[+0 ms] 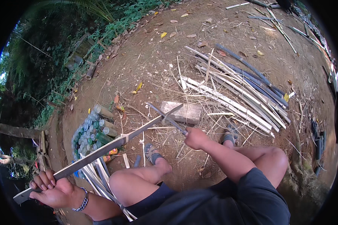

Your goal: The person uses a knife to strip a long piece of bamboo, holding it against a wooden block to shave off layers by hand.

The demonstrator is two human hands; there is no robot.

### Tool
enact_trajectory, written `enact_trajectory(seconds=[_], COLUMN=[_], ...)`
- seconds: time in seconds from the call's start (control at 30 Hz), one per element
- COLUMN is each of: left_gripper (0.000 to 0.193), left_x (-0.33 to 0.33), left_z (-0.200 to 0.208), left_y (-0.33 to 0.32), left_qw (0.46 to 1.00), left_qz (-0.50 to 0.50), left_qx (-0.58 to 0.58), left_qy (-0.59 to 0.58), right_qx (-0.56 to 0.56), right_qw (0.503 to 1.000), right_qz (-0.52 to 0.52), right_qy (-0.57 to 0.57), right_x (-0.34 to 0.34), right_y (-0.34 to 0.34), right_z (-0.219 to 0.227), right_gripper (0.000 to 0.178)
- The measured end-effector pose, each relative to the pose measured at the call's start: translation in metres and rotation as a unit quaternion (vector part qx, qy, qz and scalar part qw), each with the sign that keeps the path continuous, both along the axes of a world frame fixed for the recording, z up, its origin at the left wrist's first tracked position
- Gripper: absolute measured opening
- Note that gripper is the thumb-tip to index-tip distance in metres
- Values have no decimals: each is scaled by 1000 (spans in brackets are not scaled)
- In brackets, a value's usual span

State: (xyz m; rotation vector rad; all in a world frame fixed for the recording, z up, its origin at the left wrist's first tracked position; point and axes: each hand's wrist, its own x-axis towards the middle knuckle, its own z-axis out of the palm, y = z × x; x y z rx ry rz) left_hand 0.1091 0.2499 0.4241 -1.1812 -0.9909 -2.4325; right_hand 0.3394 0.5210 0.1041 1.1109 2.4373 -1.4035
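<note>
My left hand [58,192], with a chain bracelet at its wrist, grips the near-left end of a long split bamboo strip [97,153]. The strip slants up to the right, dark on one face and pale along its edge. Its far end lies over a short wooden block [189,112] on the ground. Closed round a handle, my right hand [196,138] holds a knife with a slim curved blade [173,123]. The blade crosses the strip close to the block. Whether it cuts into the bamboo, I cannot tell.
A heap of split bamboo strips [240,93] lies ahead to the right. Glass bottles [92,131] are stacked on the left, beside my sandalled foot [153,153]. More strips [97,176] rest by my left leg. Green plants [116,28] border the dirt ground.
</note>
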Motion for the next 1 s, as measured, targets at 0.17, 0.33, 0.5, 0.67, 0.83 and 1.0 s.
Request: enact_trajectory(seconds=[0.17, 0.33, 0.5, 0.67, 0.83, 1.0], left_gripper=[41, 41, 40, 42, 48, 44], left_x=[-11, -22, -32, -34, -25, -17], left_z=[1, 3, 1, 5, -2, -8], left_y=[-10, -6, -18, -5, -11, 6], left_qw=[999, 998, 998, 997, 999, 999], left_qz=[-41, -48, -41, -67, -19, -11], left_qx=[-28, -35, -36, -47, -41, -25], left_qy=[15, 8, 9, 1, -19, -30], right_qx=[39, 23, 15, 38, 24, -23], right_qw=[990, 991, 998, 984, 985, 994], right_qz=[92, -55, 3, 2, 40, -105], right_qy=[102, -120, -68, -174, -168, 2], right_x=[-31, 23, -10, 11, -9, -14], right_y=[-17, 77, 51, 108, 101, 24], right_z=[40, -122, -49, -179, -126, -76], right_gripper=[21, 31, 33, 28, 33, 34])
